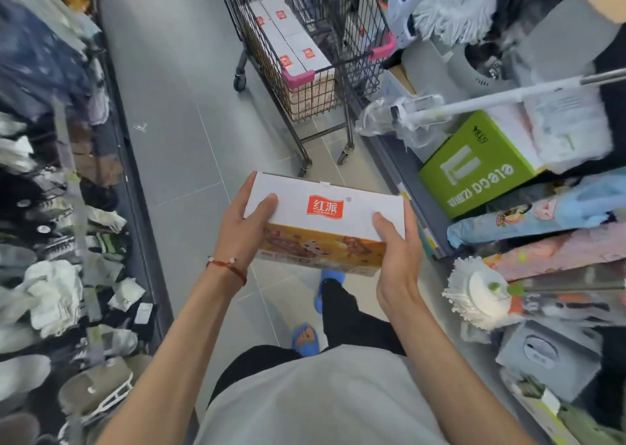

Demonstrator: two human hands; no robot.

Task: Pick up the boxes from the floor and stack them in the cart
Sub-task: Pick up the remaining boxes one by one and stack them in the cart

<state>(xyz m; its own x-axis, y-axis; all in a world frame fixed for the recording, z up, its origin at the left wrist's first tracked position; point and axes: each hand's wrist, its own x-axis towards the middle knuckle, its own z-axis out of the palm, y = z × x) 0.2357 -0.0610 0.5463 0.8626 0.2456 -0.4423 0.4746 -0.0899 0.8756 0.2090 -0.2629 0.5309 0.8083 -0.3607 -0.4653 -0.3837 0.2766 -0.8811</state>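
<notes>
Your left hand (242, 231) and right hand (396, 251) clasp the ends of the white-topped cardboard box with a red logo (325, 221) at frame centre. Carry it level to the black wire cart (359, 54) at upper centre; set it flush atop the stacked matching boxes (294, 44).

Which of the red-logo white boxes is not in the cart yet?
The box gripped between left hand and right hand, short of the cart; the other boxes lie stacked inside it.

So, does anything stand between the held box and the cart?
Nothing visible does. Both the left hand and right hand hold the box, and only bare floor lies between it and the cart.
</notes>
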